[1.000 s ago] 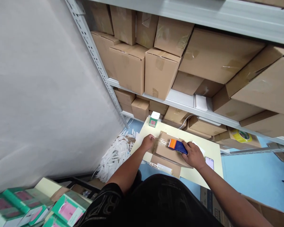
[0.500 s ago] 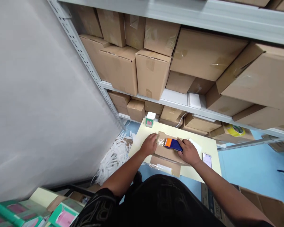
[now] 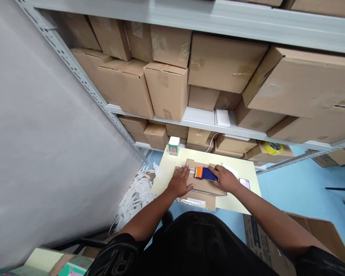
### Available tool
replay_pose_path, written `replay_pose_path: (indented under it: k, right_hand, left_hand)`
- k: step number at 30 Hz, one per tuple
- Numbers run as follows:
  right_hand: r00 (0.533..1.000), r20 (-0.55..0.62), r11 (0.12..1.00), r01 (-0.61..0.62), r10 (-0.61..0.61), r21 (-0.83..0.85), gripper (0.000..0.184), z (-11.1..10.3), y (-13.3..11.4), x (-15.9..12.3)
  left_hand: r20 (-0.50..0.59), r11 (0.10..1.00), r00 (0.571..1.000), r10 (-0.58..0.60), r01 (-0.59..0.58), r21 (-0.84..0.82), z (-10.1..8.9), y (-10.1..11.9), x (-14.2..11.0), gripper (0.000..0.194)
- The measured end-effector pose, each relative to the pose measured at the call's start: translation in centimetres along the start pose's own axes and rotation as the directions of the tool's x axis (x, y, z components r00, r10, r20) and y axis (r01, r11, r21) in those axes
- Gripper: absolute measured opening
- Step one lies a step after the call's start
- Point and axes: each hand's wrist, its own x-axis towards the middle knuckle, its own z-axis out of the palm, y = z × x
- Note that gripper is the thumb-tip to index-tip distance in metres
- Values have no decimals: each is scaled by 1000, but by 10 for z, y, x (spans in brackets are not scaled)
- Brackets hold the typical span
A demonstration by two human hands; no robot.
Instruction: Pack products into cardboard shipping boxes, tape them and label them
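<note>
A cardboard box (image 3: pixel 202 188) lies on the small cream table (image 3: pixel 161 178) in front of me. My right hand (image 3: pixel 225 179) is closed on the right end of a blue and orange tape dispenser (image 3: pixel 206 173), which rests on the top of the box. Clear tape (image 3: pixel 192 171) shows at the dispenser's orange end. Flat on the box's left end lies my left hand (image 3: pixel 178 182), fingers stretched out and thumb apart, holding nothing. The right fingers partly cover the dispenser.
A green and white small box (image 3: pixel 174 146) stands at the table's back left. A phone (image 3: pixel 244 183) lies at its right. Shelves (image 3: pixel 201 115) packed with cartons rise behind. Paper strips (image 3: pixel 136 195) heap on the floor left. An open carton (image 3: pixel 319 234) stands right.
My left hand has gone from gripping the box's left edge to lying flat on its left end. The dispenser stays on the box in my right hand. The camera view has shifted right.
</note>
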Motion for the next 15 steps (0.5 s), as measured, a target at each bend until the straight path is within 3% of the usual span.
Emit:
replay_pose_path:
  k: [4,12,15]
  right_hand:
    - [999,-18,999,-42,43,14,69,0,38,-36]
    - [997,-46,998,-57,57,4,69,0,124,-138]
    - [997,-28,997,-70,69,-12,68,4,150,-162]
  left_hand:
    - [-4,997,1000,18,-17,72,1,-1,0,89]
    - [-25,977,999,42,-36,212,3,-3,0,86]
    - [-20,974,999,49,-44,221,3,-5,1,87]
